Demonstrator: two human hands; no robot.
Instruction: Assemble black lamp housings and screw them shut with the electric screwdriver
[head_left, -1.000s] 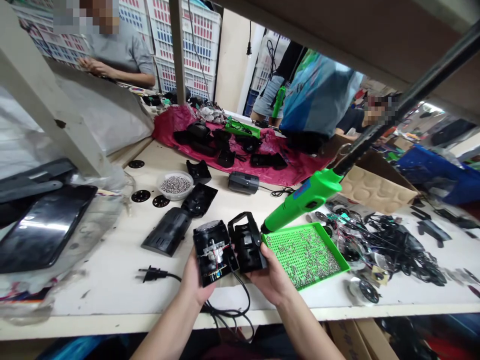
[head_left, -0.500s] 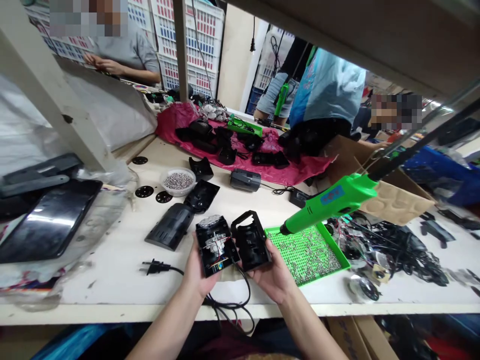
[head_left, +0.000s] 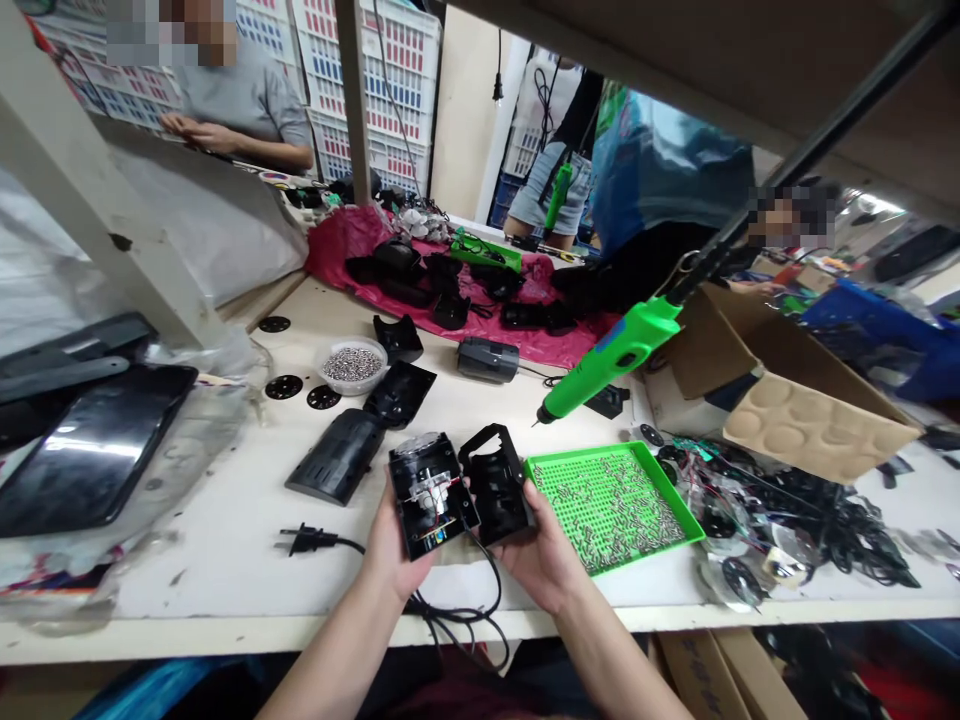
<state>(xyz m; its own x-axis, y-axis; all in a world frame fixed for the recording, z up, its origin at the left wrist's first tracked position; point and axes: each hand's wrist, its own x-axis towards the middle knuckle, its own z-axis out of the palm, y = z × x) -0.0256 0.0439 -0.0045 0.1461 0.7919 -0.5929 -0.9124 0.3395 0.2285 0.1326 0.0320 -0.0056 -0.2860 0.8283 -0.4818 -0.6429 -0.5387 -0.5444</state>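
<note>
My left hand (head_left: 396,548) is closed around an open black housing half (head_left: 431,495), whose inside shows a white mechanism, thin wires and a clear round part at the top. In my right hand (head_left: 544,550) is the matching black housing shell (head_left: 499,490), hollow side up, with a frame-like opening at its far end. The two halves lie side by side, nearly touching. A black power cord (head_left: 457,612) hangs below them, and its two-pin plug (head_left: 311,539) rests on the table to the left. Fingers beneath both halves are partly hidden.
A green electric screwdriver (head_left: 611,365) hangs above a green tray (head_left: 619,510) of screws. A bowl of small metal parts (head_left: 352,366), black shells (head_left: 337,455) and a cardboard box (head_left: 795,380) stand behind. Tangled wires (head_left: 810,520) lie right; a dark glossy panel (head_left: 97,445) lies left. Co-workers are beyond.
The hanging screwdriver has swung left and away from the tray. A person in the back has shifted, and the cardboard box has moved and turned. Both hands keep their hold, nearly still.
</note>
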